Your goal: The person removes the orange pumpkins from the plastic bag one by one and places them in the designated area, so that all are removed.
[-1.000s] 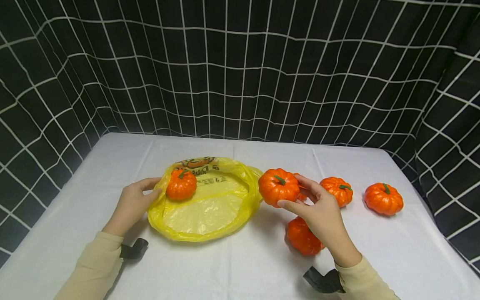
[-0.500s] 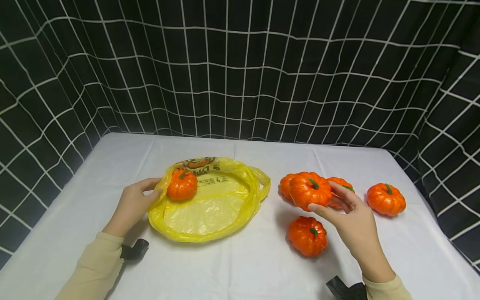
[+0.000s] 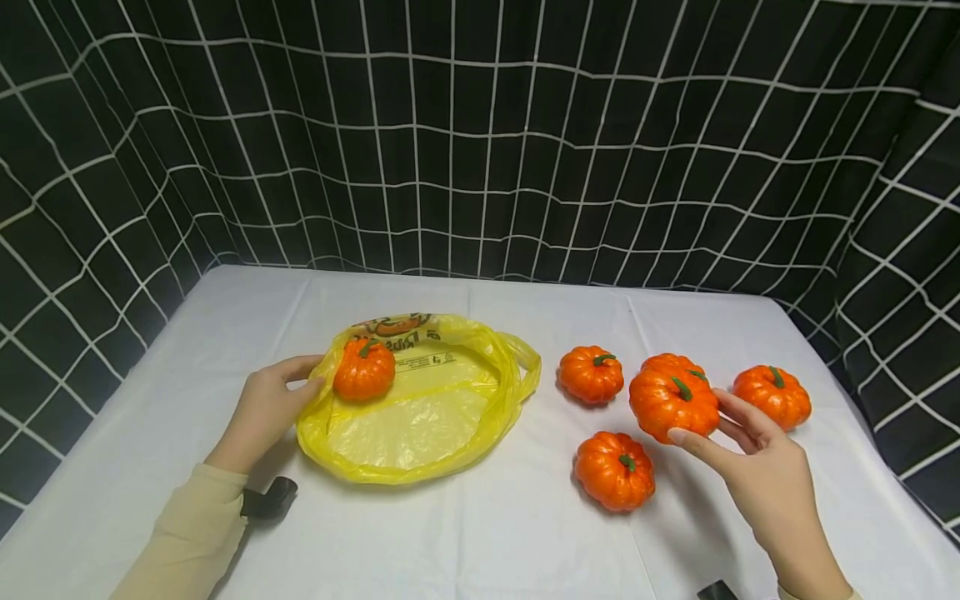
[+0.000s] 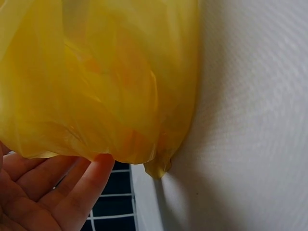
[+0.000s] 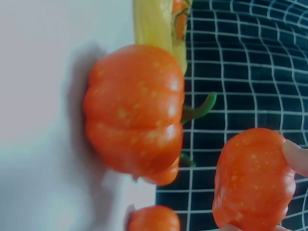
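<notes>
A yellow plastic bag (image 3: 408, 471) stands with its mouth spread on the table, and one small orange pumpkin (image 3: 363, 372) lies inside its left part. My left hand (image 3: 270, 404) pinches the bag's left rim; in the left wrist view its fingers (image 4: 79, 192) rest against the film. Raised over the right side, another orange pumpkin (image 3: 670, 406) with a green stem is held between the thumb and fingers of my right hand (image 3: 765, 475). It partly covers a pumpkin (image 3: 671, 363) behind it. The right wrist view also shows the held pumpkin (image 5: 255, 180).
Other pumpkins sit on the white-covered table (image 3: 517, 533): one right of the bag (image 3: 591, 375), one nearer the front (image 3: 615, 472), one at far right (image 3: 772, 397). A black curtain with white grid lines (image 3: 487, 150) rises behind the table.
My right hand has moved rightward with the pumpkin, away from the bag and past the front pumpkin, which now shows fully. The left hand and bag have stayed almost still.
</notes>
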The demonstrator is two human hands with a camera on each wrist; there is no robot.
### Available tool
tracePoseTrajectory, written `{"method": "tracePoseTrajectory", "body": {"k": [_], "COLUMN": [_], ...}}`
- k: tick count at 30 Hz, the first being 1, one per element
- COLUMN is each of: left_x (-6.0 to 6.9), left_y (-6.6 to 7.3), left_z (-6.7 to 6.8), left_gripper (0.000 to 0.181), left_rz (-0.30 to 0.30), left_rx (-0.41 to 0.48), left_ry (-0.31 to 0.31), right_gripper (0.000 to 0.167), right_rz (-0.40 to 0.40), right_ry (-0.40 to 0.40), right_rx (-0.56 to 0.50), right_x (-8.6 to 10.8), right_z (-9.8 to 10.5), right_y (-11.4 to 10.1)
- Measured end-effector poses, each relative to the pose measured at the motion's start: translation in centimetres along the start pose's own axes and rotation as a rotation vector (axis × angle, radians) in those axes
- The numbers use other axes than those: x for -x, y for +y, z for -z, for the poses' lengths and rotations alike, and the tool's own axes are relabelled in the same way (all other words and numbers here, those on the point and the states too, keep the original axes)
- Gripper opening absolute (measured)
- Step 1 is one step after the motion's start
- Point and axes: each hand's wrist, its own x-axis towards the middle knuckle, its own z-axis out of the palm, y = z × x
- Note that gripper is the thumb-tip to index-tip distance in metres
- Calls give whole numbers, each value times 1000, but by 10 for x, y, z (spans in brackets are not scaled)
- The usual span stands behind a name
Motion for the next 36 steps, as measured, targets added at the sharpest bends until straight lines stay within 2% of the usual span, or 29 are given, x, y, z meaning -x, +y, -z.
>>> {"method": "tracePoseTrajectory", "body": {"k": [6,13,23,36], "left_x": [0,0,0,0], "left_y": [1,1,1,2], "left_z": [0,0,1,0], "left_gripper": [45,45,45,45], "left_rz": [-3,-16,-17,-10], "left_rx": [4,11,0,2], "left_ry": [-3,2,5,-5], "right_gripper": [94,95,101,100], "right_rz": [-77,-98,-170,-170], "right_ry": [3,13,-10,-14], "right_rx": [3,33,70,131], "right_x": [1,0,-3,-8], "right_z": [5,12,14,14], "right_y": [10,24,36,49]}}
